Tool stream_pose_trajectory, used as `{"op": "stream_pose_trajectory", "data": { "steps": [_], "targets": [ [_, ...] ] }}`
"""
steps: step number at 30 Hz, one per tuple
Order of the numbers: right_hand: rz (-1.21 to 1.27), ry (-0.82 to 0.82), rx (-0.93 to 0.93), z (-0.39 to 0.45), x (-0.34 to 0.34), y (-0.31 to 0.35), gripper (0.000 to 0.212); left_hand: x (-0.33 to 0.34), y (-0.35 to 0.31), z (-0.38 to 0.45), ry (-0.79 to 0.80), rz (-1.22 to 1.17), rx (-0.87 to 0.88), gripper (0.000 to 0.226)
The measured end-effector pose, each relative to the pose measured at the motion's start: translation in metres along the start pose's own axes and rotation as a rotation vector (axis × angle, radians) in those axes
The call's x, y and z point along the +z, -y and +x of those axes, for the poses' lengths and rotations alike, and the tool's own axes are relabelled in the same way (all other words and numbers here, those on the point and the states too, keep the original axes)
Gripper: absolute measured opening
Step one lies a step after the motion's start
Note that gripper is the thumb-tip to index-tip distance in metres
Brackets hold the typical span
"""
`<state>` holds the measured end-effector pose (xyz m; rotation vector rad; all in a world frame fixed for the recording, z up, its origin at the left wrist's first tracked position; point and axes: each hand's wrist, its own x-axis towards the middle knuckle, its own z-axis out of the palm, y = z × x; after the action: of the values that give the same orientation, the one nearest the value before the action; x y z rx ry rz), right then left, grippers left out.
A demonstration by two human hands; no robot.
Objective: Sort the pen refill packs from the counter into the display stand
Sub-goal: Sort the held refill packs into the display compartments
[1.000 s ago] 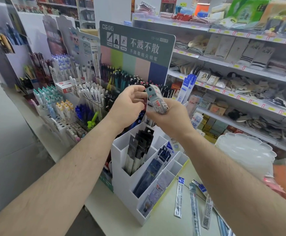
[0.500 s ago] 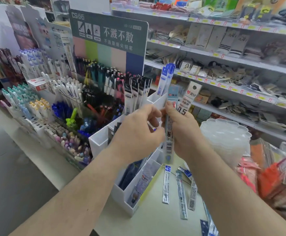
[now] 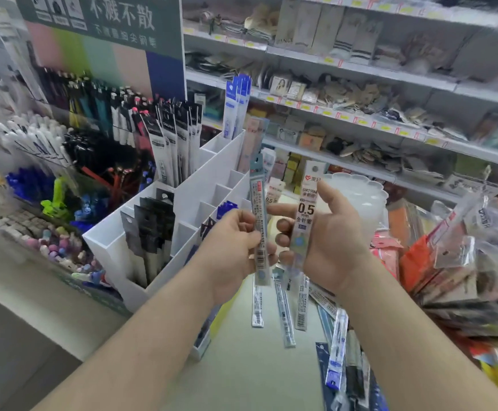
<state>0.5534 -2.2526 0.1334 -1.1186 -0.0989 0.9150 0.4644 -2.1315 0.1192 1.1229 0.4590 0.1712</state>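
- Refill packs: we pinch a slim grey pack (image 3: 260, 232) in our left hand (image 3: 233, 253), a 0.5 pack (image 3: 304, 221) in our right hand (image 3: 335, 241), right of the display stand (image 3: 182, 215).
- Light, bendy, slick sleeves, we judge; best held mid-length.

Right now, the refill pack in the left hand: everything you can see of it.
The refill pack is a long, narrow clear plastic sleeve with a teal-grey header, fine print and a barcode near its lower end. It stands nearly upright above the counter, in front of the white display stand. The left hand pinches its middle; nothing else clearly touches it.
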Motion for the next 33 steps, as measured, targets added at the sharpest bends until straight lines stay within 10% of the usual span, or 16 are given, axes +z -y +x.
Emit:
{"op": "stream_pose_trajectory", "data": {
  "steps": [7, 33],
  "targets": [
    [-0.024, -0.103, -0.048, -0.013, -0.008, -0.002, 0.025, 0.005, 0.005, 0.009, 0.064, -0.154, -0.108, 0.011],
    [-0.550, -0.622, -0.584, 0.111, -0.023, 0.013, 0.025, -0.021, -0.015, 0.049, -0.294, 0.228, 0.350, 0.031]
  ]
}}
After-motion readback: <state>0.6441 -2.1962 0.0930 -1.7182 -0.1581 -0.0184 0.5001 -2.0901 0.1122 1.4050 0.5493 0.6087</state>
